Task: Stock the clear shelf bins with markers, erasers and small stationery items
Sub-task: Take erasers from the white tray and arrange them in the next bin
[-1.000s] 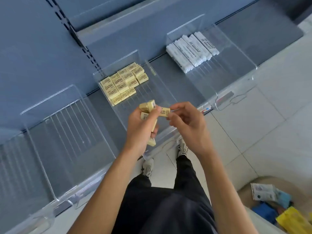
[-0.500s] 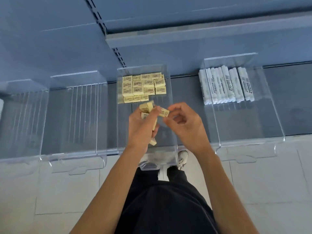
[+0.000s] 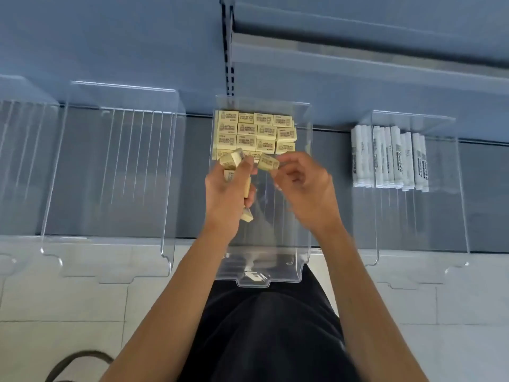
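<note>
Pale yellow rectangular erasers (image 3: 233,160) fill the left hand (image 3: 224,197), whose forearm rises from the bottom of the view, past dark clothing (image 3: 275,340) and pale floor tiles (image 3: 68,299), and over the front lip of a clear plastic shelf bin (image 3: 309,216). That lip overhangs the edge of the grey shelf (image 3: 192,175), and from it up to the hands the bin's transparent floor lies bare.

The left fingers are curled round the bunch. A few blocks stick out above the thumb and one pokes out below the heel of the hand. Just to its right, the right hand (image 3: 305,194) pinches a single printed eraser (image 3: 268,162) between thumb and fingertips. This single printed eraser sits right beside the left thumb; whether the two touch cannot be told. Both hands hover over the bin with their backs to the camera, between its two side walls, with little room to either side.

Beyond the hands, stacked erasers (image 3: 256,130) lie in neat rows against the bin's back wall, four across. The nearest row is partly hidden by the fingers. Off to the left stands a ridged clear bin (image 3: 168,188). Off to the right, another clear bin (image 3: 465,216) holds white markers (image 3: 391,161) lying side by side at its back. Behind everything rises a blue back panel (image 3: 110,37) with a slotted upright (image 3: 230,51).
</note>
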